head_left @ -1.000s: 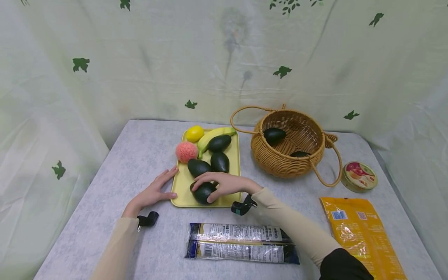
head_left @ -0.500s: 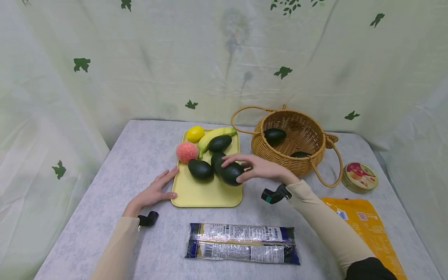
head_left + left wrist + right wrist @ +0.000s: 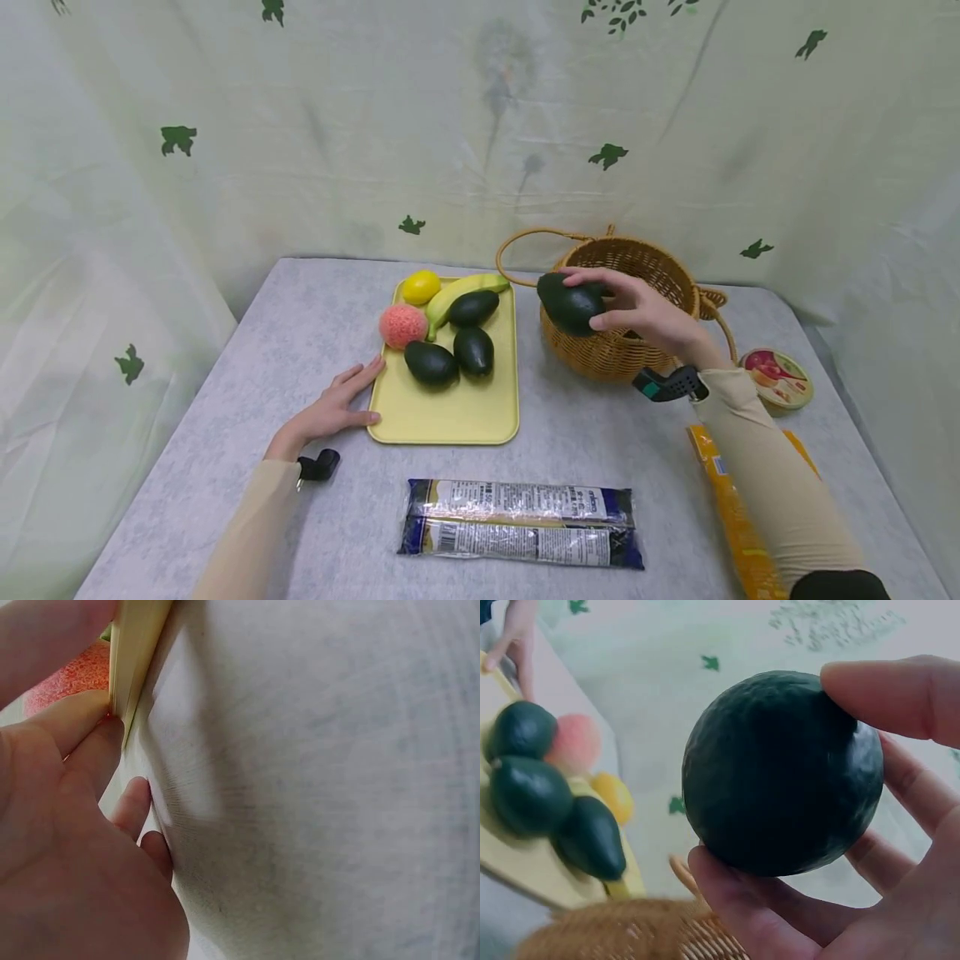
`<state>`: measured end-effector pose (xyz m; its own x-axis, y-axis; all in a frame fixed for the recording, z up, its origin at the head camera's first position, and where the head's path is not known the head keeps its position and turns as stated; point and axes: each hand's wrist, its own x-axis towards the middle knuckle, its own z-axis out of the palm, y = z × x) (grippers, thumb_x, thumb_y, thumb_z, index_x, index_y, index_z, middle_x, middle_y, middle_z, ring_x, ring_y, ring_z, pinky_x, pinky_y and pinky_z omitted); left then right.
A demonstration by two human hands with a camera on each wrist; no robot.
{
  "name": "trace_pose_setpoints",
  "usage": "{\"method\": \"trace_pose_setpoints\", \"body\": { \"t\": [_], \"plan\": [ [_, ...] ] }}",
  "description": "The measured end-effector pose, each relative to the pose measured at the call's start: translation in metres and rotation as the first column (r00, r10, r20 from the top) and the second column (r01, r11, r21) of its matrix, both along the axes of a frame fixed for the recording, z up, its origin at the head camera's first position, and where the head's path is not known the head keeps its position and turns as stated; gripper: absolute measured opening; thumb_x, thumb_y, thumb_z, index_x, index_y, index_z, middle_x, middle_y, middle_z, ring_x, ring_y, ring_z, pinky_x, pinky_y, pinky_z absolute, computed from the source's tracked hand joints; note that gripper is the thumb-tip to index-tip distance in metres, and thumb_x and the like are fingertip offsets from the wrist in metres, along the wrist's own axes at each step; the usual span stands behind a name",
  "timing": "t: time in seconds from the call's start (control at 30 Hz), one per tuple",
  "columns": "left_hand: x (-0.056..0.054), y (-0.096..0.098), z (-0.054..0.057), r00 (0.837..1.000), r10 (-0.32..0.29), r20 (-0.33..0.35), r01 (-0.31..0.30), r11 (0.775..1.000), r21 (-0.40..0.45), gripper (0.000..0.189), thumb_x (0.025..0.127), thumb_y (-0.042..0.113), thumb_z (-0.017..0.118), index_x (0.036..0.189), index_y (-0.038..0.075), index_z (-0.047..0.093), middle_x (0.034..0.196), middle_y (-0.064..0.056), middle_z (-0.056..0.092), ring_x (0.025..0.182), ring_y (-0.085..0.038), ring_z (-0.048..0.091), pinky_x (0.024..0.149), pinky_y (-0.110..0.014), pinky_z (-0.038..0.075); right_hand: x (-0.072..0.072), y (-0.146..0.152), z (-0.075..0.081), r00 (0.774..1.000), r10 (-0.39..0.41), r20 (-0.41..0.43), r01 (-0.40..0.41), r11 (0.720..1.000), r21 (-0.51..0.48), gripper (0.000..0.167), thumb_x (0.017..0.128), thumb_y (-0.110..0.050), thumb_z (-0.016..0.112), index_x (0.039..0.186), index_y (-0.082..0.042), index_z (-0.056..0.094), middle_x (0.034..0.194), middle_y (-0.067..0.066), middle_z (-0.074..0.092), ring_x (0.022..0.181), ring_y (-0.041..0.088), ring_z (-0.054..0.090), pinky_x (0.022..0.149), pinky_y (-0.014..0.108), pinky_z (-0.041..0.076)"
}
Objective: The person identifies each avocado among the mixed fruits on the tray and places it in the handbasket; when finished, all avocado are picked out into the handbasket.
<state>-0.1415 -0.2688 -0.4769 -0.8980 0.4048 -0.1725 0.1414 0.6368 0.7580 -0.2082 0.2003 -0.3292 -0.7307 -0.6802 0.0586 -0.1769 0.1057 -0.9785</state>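
Right hand [image 3: 647, 313] gripping a dark green egg-shaped avocado [image 3: 572, 308] — held up at the left rim of the round brown wicker basket [image 3: 592, 360], near the grey tabletop's [image 3: 195, 442] far edge. Left hand [image 3: 330, 412] extended, not grasping — fingertips touching the yellow rectangular tray's [image 3: 450, 421] left edge.

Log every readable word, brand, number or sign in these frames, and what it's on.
No text can be quoted.
Dark-blue plastic packet: printed panels and a barcode, too small and blurred.
Round tin: fruit-picture label, lettering unreadable.
Orange packet: partly covered by a sleeve, print unreadable.
Held avocado, wicker basket: no writing seen.
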Motion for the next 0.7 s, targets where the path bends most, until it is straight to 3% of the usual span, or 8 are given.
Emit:
{"method": "trace_pose_setpoints", "body": {
  "t": [0.3, 0.57, 0.7],
  "plan": [
    [0.0, 0.0, 0.001, 1.0, 0.01, 0.003, -0.01, 1.0, -0.013, 0.088, 0.085, 0.028, 0.072, 0.153, 0.01, 0.02, 0.158, -0.013, 0.013, 0.14, -0.042, 0.002, 0.101, -0.071, 0.008, -0.013, 0.042, 0.0, 0.995, -0.065, 0.072, 0.072, 0.992, -0.105, 0.048, 0.094, 0.003, 0.049, 0.138, -0.014, 0.049, 0.153, 0.006, 0.027, 0.128, 0.029, 0.036, 0.091, 0.032, 0.048],
    [-0.001, -0.002, -0.003, 1.0, 0.015, 0.002, -0.015, 1.0, -0.008, 0.088, 0.085, 0.029, 0.073, 0.153, 0.011, 0.02, 0.159, -0.011, 0.012, 0.14, -0.042, 0.002, 0.101, -0.071, 0.007, -0.021, 0.068, -0.003, 0.981, -0.171, 0.093, 0.18, 0.979, -0.094, 0.048, 0.095, 0.005, 0.044, 0.138, -0.015, 0.048, 0.151, 0.004, 0.027, 0.117, 0.022, 0.044, 0.083, 0.027, 0.047],
    [-0.001, -0.002, -0.003, 1.0, 0.017, 0.005, -0.017, 1.0, -0.003, 0.088, 0.085, 0.028, 0.073, 0.153, 0.01, 0.02, 0.159, -0.011, 0.012, 0.14, -0.042, 0.002, 0.101, -0.071, 0.007, -0.026, 0.075, -0.005, 0.97, -0.213, 0.114, 0.223, 0.971, -0.086, 0.046, 0.095, 0.005, 0.043, 0.135, -0.015, 0.05, 0.151, 0.004, 0.026, 0.119, 0.023, 0.04, 0.081, 0.026, 0.046]
  ]
}}
